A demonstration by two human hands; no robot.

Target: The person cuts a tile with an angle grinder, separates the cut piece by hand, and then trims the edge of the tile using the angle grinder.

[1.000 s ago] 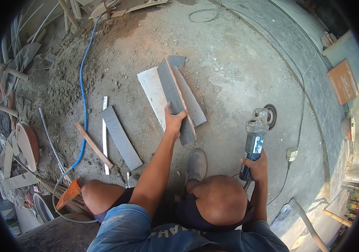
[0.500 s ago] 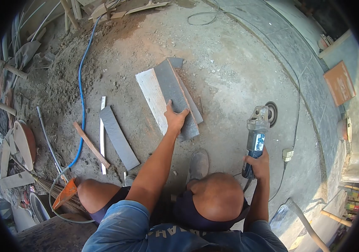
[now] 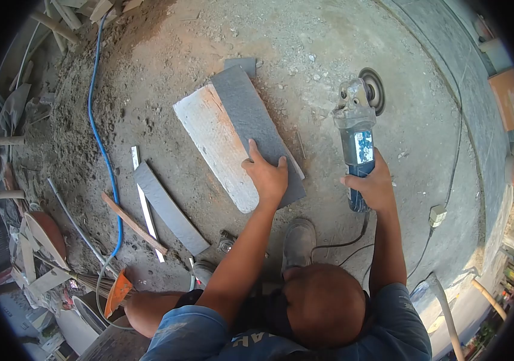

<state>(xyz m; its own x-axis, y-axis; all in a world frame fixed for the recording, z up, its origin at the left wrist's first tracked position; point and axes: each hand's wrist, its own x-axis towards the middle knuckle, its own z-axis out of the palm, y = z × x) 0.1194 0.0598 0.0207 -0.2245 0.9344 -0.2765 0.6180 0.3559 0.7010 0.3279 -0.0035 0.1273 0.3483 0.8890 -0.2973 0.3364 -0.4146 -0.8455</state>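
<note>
My left hand (image 3: pixel 267 180) presses on a long grey tile strip (image 3: pixel 245 99), its index finger and thumb spread over the face; whether other fingers grip an edge is hidden. Under the strip lies a wider piece with a whitish, rust-stained face (image 3: pixel 209 141). A smaller grey piece (image 3: pixel 243 65) pokes out beyond the far end. On the right, my right hand (image 3: pixel 374 186) is wrapped round the blue body of an angle grinder (image 3: pixel 358 129). Its disc (image 3: pixel 373 91) faces away from me, held apart from the tile. I cannot tell whether the disc spins.
Left of the tiles lie another grey strip (image 3: pixel 169 207), a white bar (image 3: pixel 144 207), a wooden stick (image 3: pixel 133 222) and a blue hose (image 3: pixel 95 114). A power cord with a white connector (image 3: pixel 437 215) runs along the right. Scrap and a broom (image 3: pixel 94 280) sit at lower left.
The strip under my left hand has settled flatter onto the whitish piece, baring more of that face. My right hand has brought the grinder forward, slightly nearer the tiles. The view has shifted.
</note>
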